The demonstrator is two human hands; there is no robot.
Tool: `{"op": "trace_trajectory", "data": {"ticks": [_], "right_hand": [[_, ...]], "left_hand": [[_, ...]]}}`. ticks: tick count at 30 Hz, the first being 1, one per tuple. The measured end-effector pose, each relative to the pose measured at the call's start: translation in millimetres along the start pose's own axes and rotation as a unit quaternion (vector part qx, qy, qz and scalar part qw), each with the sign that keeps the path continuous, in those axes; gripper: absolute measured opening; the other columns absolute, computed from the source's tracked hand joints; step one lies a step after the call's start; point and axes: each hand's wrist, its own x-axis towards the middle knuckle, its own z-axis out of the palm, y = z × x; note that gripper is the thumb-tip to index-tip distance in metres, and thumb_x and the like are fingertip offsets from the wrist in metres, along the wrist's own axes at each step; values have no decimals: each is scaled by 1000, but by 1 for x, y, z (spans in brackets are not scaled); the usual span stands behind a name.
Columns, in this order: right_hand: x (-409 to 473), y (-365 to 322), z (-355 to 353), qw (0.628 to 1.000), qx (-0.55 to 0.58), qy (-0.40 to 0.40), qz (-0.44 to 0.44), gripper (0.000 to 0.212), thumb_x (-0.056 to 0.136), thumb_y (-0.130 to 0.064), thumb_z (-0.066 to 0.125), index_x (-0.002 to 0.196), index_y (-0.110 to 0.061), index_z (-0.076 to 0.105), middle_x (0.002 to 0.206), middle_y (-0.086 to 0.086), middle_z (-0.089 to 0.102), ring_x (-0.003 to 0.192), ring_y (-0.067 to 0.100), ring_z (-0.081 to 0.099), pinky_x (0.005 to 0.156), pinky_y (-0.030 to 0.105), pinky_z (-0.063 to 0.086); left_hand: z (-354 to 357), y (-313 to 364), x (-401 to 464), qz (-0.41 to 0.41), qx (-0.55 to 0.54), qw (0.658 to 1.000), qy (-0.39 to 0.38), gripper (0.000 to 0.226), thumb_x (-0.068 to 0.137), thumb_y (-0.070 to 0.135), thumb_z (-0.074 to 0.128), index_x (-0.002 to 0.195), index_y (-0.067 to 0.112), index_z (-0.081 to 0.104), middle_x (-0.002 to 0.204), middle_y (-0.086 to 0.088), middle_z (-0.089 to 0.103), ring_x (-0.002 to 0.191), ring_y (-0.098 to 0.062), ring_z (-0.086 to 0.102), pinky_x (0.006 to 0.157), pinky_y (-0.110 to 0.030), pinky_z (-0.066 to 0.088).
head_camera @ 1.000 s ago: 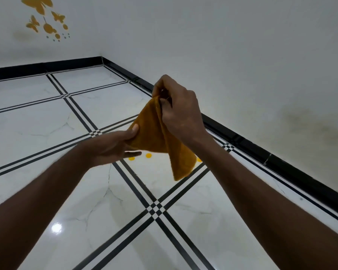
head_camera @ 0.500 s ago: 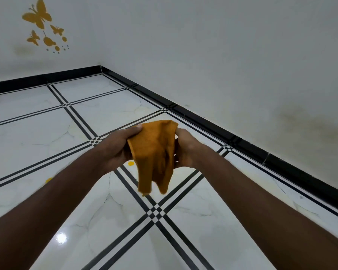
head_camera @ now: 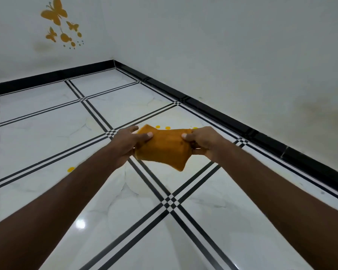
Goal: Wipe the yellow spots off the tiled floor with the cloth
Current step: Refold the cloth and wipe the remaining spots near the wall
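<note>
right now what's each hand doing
Left hand: grips the left edge of the cloth.
Right hand: grips the cloth's right edge.

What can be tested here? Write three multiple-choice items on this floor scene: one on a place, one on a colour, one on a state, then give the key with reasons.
1. Where is the lone yellow spot?
A. On the floor left of the left arm
B. On the wall
C. On the cloth

2. What colour is the cloth?
A. Blue
B. Orange-yellow
C. White

3. How is the cloth held?
A. Lying flat on the floor
B. Hanging from one hand
C. Held above the floor between both hands

Key: 1 A, the spot sits on the tile left of the forearm. 2 B, the cloth is orange-yellow all over. 3 C, the left hand and right hand each grip one end with thumb and fingers, and the cloth is off the tiles.
</note>
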Motion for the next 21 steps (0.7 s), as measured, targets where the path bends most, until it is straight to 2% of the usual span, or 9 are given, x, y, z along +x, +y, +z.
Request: {"op": "trace_trajectory", "data": {"ticks": [2, 5, 7, 10, 12, 14, 16, 18, 21], "right_hand": [[2, 3, 3, 999, 4, 31, -39, 52, 91, -11, 74, 137, 1, 53, 131, 22, 63, 111, 34, 65, 70, 33, 59], [5, 9, 13, 990, -54, 84, -104, 58, 88, -16, 79, 138, -9, 51, 133, 18, 59, 116, 35, 63, 92, 46, 60], [3, 8, 16, 984, -92, 42, -144, 56, 87, -19, 80, 136, -15, 53, 130, 14, 61, 115, 32, 64, 96, 46, 59], [-1, 8, 18, 969, -148, -83, -178, 44, 84, -18, 81, 124, -11, 63, 117, 10, 69, 106, 25, 68, 81, 32, 62], [3, 15, 28, 957, -194, -95, -196, 32, 82, -13, 83, 111, -9, 70, 103, 9, 73, 97, 23, 72, 71, 25, 62], [12, 28, 42, 950, -219, -79, -208, 18, 79, -10, 83, 95, -11, 75, 91, 11, 75, 93, 27, 74, 73, 32, 64], [21, 38, 55, 946, -237, -77, -206, 11, 80, -9, 82, 89, -13, 78, 88, 13, 75, 92, 28, 74, 76, 37, 65], [31, 47, 71, 932, -284, -89, -208, 11, 81, -11, 82, 91, -13, 79, 90, 12, 76, 88, 25, 74, 77, 36, 64], [48, 61, 95, 895, -375, -103, -218, 16, 81, -16, 83, 96, -12, 80, 88, 11, 78, 82, 24, 76, 80, 40, 64]], "left_hand": [[-3, 3, -4, 11, 34, 999, -10, 89, 72, 27, 86, 149, 17, 42, 141, -3, 48, 126, -28, 49, 102, -45, 49], [-12, 2, -7, 28, 101, 994, -35, 53, 85, 20, 76, 135, 22, 61, 133, -1, 58, 123, -27, 54, 95, -42, 52], [-24, 6, -11, 53, 144, 988, -34, 37, 86, 22, 75, 123, 23, 70, 125, -1, 64, 118, -25, 58, 90, -40, 55], [-44, 8, -13, 92, 234, 968, -8, 31, 83, 29, 78, 113, 24, 75, 114, 1, 71, 106, -17, 65, 84, -35, 59], [-56, 2, -15, 94, 280, 955, 11, 27, 80, 28, 81, 106, 21, 78, 103, 0, 75, 97, -15, 69, 79, -31, 61], [-68, -12, -18, 71, 296, 953, 14, 24, 77, 24, 84, 99, 16, 79, 95, -3, 77, 91, -15, 73, 73, -25, 61], [-78, -31, -22, 48, 292, 955, 17, 22, 76, 20, 85, 95, 11, 78, 91, -6, 77, 86, -15, 73, 67, -20, 59], [-92, -54, -23, 47, 305, 950, 46, 21, 74, 23, 87, 90, 12, 79, 82, -4, 75, 81, -14, 71, 65, -23, 58], [-104, -84, -23, 51, 396, 911, 103, 22, 71, 30, 88, 86, 16, 80, 76, 1, 73, 80, -11, 64, 69, -27, 51]]}}
